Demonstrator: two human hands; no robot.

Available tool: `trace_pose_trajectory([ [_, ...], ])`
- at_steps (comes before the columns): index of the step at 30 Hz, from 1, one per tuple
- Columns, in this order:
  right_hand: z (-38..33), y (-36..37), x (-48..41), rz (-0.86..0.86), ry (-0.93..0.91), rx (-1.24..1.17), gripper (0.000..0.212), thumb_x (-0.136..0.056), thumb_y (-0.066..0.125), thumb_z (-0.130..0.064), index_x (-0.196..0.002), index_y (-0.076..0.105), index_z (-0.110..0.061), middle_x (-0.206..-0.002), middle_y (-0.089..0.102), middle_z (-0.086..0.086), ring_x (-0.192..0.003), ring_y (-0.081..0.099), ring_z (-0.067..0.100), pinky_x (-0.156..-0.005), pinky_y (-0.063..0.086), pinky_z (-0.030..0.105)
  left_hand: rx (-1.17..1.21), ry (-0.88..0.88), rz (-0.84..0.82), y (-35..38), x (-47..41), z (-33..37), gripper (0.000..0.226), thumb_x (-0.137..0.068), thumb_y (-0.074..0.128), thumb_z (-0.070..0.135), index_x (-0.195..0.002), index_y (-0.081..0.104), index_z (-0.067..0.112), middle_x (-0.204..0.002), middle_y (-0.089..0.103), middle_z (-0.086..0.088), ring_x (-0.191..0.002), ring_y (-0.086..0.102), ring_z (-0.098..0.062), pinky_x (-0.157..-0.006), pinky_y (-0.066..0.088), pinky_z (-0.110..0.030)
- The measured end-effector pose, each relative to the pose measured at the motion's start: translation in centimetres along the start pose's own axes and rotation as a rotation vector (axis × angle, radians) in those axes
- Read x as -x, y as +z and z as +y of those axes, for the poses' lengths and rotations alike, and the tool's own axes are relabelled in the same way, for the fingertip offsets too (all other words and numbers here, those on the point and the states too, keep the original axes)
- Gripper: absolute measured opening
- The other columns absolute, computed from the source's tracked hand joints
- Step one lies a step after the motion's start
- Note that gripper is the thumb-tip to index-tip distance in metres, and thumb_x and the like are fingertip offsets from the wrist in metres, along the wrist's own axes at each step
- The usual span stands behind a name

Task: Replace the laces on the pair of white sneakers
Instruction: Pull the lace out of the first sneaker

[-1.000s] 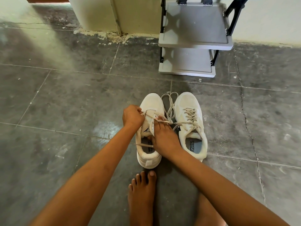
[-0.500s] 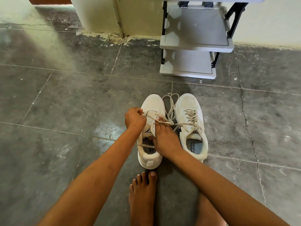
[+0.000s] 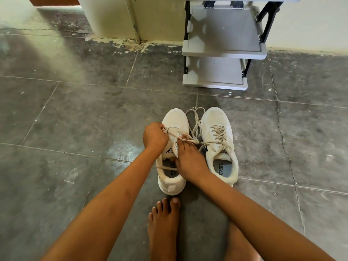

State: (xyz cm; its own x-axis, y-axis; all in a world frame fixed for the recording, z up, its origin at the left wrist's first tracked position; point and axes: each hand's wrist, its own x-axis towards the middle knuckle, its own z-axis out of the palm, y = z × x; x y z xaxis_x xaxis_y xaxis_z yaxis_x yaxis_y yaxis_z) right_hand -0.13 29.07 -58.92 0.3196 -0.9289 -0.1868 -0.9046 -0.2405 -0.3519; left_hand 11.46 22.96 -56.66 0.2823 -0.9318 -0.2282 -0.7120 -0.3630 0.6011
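Sneakers (image 3: 219, 146) sitting mid-frame (side by side); left hand (image 3: 154, 137) is pinching a lace (image 3: 177, 136), right hand (image 3: 188, 159) is pressing flat, fingers extended.

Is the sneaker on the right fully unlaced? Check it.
No, the right sneaker has its lace threaded through the eyelets.

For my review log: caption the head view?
Both hands, left hand and right hand, work the lace on the left sneaker.

Soft daylight from upper left; pale glare patch on floor (image 3: 120, 149) beside shoes. Shadows faint. Sharp focus; wide-angle bending at edges.
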Motion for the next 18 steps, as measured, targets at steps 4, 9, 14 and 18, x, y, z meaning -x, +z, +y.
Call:
trace_pose_trajectory([
  [4,0.03,0.04,0.03,-0.002,-0.006,0.007,0.07,-0.095,0.042,-0.028,-0.148,0.006,0.0,-0.157,0.008,0.016,-0.145,0.007,0.025,-0.118,0.009,0.033,-0.048,-0.001,-0.002,-0.34,-0.08,0.13,0.018,-0.08,0.057,0.0,-0.093,0.069,0.006,-0.092,0.068,-0.014,-0.083,0.062,-0.029,-0.063,0.04,-0.027],
  [9,0.1,0.13,-0.03,0.008,-0.007,0.0,0.07,-0.095,0.042,-0.03,-0.148,0.006,-0.001,-0.157,0.009,0.016,-0.145,0.006,0.024,-0.118,0.006,0.032,-0.06,0.002,-0.012,-0.47,-0.29,0.1,0.015,-0.078,0.058,-0.001,-0.087,0.068,0.004,-0.088,0.067,-0.014,-0.082,0.062,-0.028,-0.062,0.04,-0.027],
  [14,0.09,0.1,0.01,0.007,-0.005,-0.015,0.07,-0.095,0.042,-0.03,-0.148,0.007,-0.001,-0.156,0.009,0.016,-0.145,0.008,0.025,-0.117,0.008,0.033,-0.075,-0.002,-0.034,-0.45,-0.59,0.05,0.009,-0.079,0.059,0.002,-0.082,0.065,0.008,-0.085,0.065,-0.012,-0.083,0.062,-0.028,-0.061,0.041,-0.028],
  [18,0.05,0.14,0.01,0.007,0.001,-0.017,0.069,-0.095,0.042,-0.03,-0.148,0.009,-0.001,-0.156,0.011,0.016,-0.145,0.01,0.026,-0.117,0.01,0.034,-0.065,-0.016,-0.023,-0.39,-0.72,-0.07,0.008,-0.079,0.061,0.004,-0.085,0.066,0.004,-0.09,0.067,-0.013,-0.081,0.061,-0.027,-0.061,0.04,-0.028],
])
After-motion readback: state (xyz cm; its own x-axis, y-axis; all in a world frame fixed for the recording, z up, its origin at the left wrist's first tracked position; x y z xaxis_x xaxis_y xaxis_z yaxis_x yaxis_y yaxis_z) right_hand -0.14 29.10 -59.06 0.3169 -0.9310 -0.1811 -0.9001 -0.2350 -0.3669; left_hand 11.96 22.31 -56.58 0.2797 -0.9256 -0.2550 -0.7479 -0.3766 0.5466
